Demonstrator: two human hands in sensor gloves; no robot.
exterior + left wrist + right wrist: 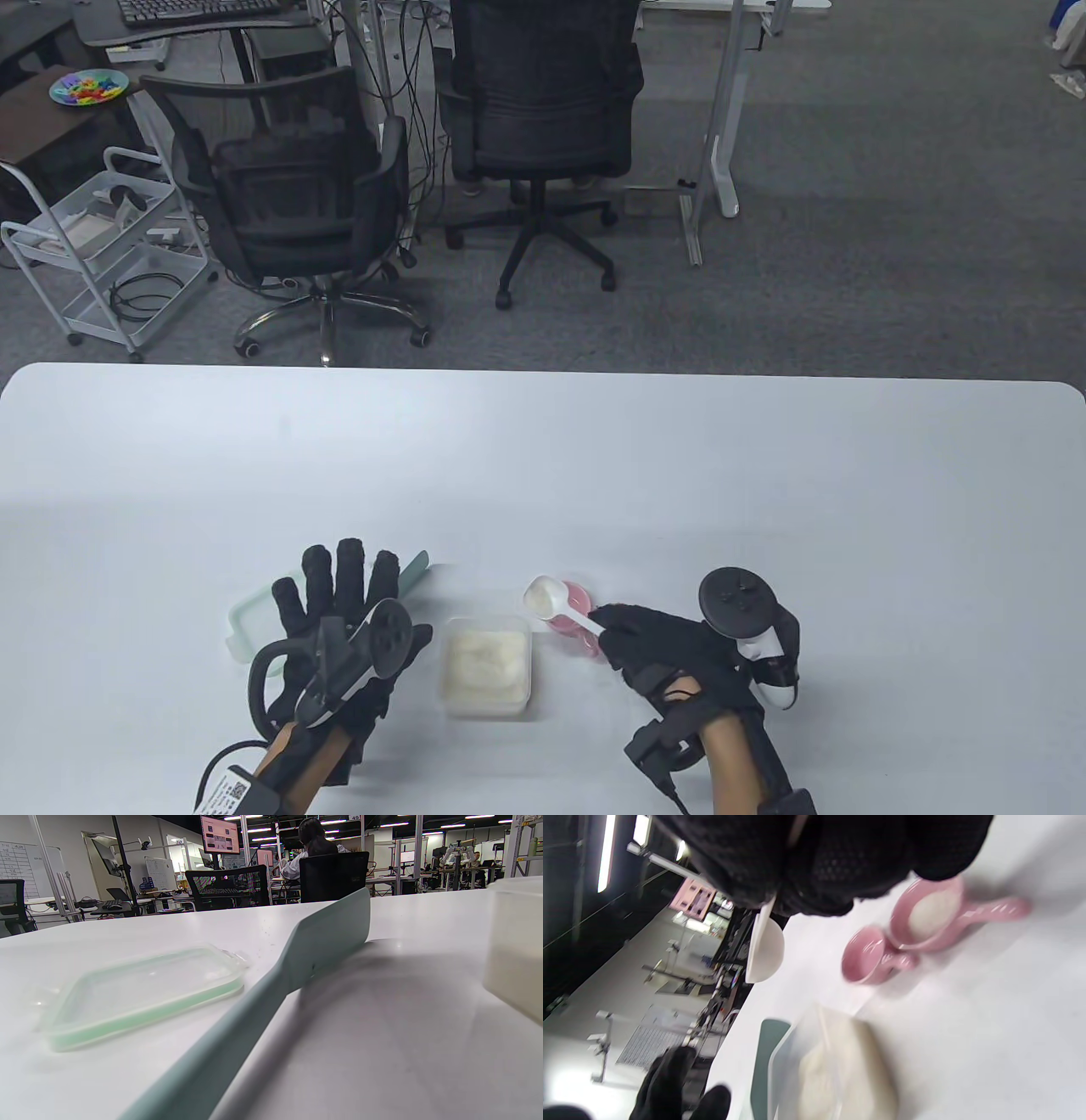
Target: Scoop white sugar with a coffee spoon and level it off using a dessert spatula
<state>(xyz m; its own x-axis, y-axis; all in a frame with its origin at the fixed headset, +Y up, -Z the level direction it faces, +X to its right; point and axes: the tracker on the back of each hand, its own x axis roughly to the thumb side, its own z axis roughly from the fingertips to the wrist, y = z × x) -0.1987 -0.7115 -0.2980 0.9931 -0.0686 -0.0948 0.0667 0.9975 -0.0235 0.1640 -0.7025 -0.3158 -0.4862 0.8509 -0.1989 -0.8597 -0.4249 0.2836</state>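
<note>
A clear container of white sugar (485,666) stands open between my hands; it also shows in the right wrist view (840,1073). My right hand (609,626) pinches the handle of a white coffee spoon (545,598) and holds its bowl (765,950) above the table, right of the container. Whether the spoon holds sugar I cannot tell. My left hand (339,586) lies open with its fingers spread over a pale green dessert spatula (416,570), whose blade (326,929) points away from me.
A clear lid with a green rim (144,988) lies left of the spatula, partly under my left hand (248,615). Two pink measuring spoons (931,914) lie under the white spoon, one filled with sugar, one (865,961) empty. Office chairs stand beyond the table's far edge.
</note>
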